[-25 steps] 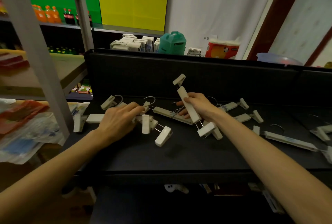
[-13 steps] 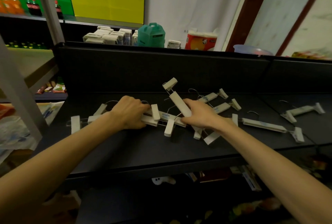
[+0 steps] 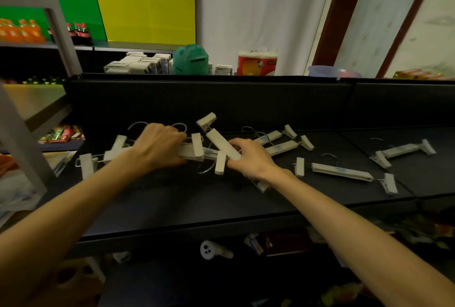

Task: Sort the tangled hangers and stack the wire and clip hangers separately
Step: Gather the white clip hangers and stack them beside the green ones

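Both hands work in the middle of a knot of white clip hangers on the black counter (image 3: 221, 210). The left hand (image 3: 160, 145) is curled down over the left part of the pile, its fingers closed round a hanger bar (image 3: 189, 152) that runs roughly left to right under the knuckles; a wire hook (image 3: 181, 126) loops out just behind it. The right hand (image 3: 251, 159) lies just beside it, fingers bent and pinching the near end of a tilted clip hanger (image 3: 222, 144) whose long axis climbs away and to the left, ending in a raised clip (image 3: 206, 119) above the pile. That tilted bar crosses over the bar held by the left hand, so the crossing sits between the two hands and freeing it probably means drawing the tilted hanger along its own length, toward the right and near side. A loose clip (image 3: 219, 165) hangs at the crossing. Sorted or untouched hangers lie to the right: two together (image 3: 283, 145) just past the right hand, one (image 3: 342, 171) further along, and one (image 3: 403, 150) well apart at the far right. No plain wire hanger can be told from here.
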A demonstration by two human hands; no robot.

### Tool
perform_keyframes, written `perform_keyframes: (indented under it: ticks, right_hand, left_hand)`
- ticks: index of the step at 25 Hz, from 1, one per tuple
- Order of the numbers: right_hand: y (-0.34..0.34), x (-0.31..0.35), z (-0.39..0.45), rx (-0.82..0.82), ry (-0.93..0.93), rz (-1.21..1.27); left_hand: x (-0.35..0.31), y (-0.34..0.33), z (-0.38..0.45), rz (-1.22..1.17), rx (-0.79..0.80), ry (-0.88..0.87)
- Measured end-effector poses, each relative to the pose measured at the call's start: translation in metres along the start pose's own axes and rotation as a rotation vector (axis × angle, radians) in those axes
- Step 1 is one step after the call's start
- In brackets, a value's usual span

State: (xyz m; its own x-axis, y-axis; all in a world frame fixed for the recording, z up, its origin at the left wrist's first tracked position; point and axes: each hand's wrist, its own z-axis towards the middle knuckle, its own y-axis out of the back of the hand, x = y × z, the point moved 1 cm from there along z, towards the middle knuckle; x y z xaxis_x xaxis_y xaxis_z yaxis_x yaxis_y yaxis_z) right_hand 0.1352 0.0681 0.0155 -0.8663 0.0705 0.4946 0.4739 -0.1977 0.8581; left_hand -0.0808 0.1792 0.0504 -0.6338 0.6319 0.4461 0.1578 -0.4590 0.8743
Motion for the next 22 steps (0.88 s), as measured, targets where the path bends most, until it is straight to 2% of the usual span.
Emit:
perform_keyframes:
  ticks: [4, 8, 15, 22]
  right_hand:
    - [0.028, -0.022, -0.013, -0.135, 0.056, 0.192]
    - [0.082, -0.073, -0.036, -0.252, 0.115, 0.213]
    - [0.196, -0.232, -0.112, -0.335, 0.027, 0.091]
    - [0.288, -0.394, -0.173, -0.374, -0.138, 0.038]
  left_hand:
    - [-0.020, 0.061, 0.006, 0.145, -0.079, 0.026]
    - [-0.076, 0.116, 0.032, 0.172, -0.147, 0.056]
    - [-0.254, 0.165, 0.129, 0.028, -0.210, 0.014]
    - [-0.420, 0.200, 0.238, -0.114, -0.238, -0.157]
